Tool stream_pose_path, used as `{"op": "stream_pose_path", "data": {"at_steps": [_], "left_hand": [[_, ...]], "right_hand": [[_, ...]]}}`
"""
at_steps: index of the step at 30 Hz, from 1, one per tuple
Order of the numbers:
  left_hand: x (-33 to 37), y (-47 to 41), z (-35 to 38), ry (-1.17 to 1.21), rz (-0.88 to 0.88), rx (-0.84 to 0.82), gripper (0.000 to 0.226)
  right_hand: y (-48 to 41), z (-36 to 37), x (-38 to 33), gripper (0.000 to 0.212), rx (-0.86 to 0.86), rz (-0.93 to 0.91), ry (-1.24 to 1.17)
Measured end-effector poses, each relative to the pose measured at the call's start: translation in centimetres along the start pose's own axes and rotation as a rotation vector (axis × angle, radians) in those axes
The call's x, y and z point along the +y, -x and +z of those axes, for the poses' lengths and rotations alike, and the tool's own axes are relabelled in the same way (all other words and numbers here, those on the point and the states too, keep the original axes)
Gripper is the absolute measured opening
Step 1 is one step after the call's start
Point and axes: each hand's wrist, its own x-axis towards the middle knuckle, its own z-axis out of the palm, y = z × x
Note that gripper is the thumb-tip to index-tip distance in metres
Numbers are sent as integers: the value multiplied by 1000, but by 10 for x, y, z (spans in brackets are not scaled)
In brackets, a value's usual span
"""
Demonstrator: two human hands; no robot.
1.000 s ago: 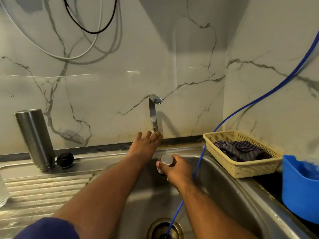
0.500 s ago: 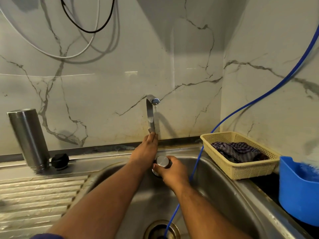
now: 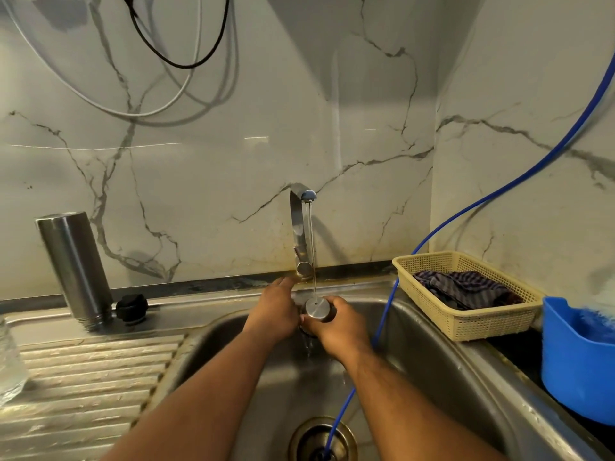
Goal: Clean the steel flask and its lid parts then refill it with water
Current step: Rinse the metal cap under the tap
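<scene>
The steel flask (image 3: 75, 267) stands upside down on the drainboard at the left, with a black lid plug (image 3: 131, 307) beside its base. Over the sink (image 3: 432, 361), my right hand (image 3: 336, 331) grips the round steel cap (image 3: 316, 307) under a thin stream of water from the tap (image 3: 299, 234). My left hand (image 3: 271, 316) lies right beside the cap. Its fingers are stretched toward the tap's base and it holds nothing.
A thin blue hose (image 3: 382, 321) runs down the right wall into the drain (image 3: 321, 440). A yellow basket (image 3: 466, 324) with a dark cloth and a blue tub (image 3: 572, 367) sit on the right. A clear container (image 3: 8, 361) is at the left edge.
Water now runs from the tap onto the cap. My left hand has drawn back from the tap lever and sits lower, next to the cap. My right hand stays put.
</scene>
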Motion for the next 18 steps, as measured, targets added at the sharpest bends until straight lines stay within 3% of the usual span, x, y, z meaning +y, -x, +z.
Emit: {"op": "stream_pose_path", "data": {"at_steps": [4,7,11,15,18], "left_hand": [[8,19,-3,482,-380,-112,25],[15,38,-4,847,-433,-87,25],[6,40,-5,882,-273,-104,17],[-3,30,-4,652,-77,-150,25],[0,28,-10,675,-47,-119,25]], "right_hand": [[3,-2,-5,59,10,-7,-37],[4,-3,-10,59,-9,6,-123],[7,-2,-11,54,-52,31,-208],[4,-3,-9,69,8,20,-67],[4,-3,-10,73,61,29,12]]}}
